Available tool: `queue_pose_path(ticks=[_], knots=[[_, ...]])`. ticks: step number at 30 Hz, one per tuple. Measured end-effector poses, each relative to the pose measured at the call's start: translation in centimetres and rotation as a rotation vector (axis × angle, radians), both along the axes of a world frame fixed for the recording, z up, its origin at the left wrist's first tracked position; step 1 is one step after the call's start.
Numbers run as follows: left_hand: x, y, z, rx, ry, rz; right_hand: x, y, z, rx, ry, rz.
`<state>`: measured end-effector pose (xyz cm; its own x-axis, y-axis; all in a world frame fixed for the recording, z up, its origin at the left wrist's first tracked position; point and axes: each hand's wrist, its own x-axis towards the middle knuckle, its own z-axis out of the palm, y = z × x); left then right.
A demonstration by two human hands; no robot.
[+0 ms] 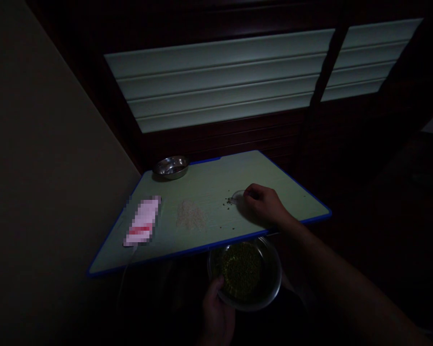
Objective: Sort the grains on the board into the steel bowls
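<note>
My left hand (pixel 218 312) grips the near-left rim of a metal bowl (pixel 272 293), thumb over the edge. Small green beans (pixel 241 269) fill much of that bowl, just below the table's near edge. Over the right part of the green tabletop, my right hand (pixel 261 202) is closed on a small clear piece (pixel 237 196), perhaps plastic; its exact kind is too dim to tell. A few dark beans (pixel 228 202) lie scattered beside its tip. Left of them is a flat patch of pale grains (pixel 191 215).
The small table (pixel 216 175) has a blue rim. A shallow steel bowl (pixel 171 167) stands at its far-left corner. A phone (pixel 143 222) with a lit screen lies at the left, its cable (pixel 123 276) hanging over the near edge. Dark wood with pale slats (pixel 220 79) rises behind.
</note>
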<state>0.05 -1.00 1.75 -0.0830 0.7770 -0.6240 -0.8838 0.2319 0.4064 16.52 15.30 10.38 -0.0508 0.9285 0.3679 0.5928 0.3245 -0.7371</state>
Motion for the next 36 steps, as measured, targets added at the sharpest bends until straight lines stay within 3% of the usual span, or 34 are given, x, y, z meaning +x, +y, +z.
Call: queue_pose_path(ticks=[20,36], knots=[[0.15,-0.02,0.71,-0.017,0.012,0.012,-0.13,-0.27,0.29,-0.047,0.004,0.090],[-0.09,0.26,0.60,0.001,0.006,0.019,-0.10,-0.10,-0.31,-0.135,0.038,0.325]])
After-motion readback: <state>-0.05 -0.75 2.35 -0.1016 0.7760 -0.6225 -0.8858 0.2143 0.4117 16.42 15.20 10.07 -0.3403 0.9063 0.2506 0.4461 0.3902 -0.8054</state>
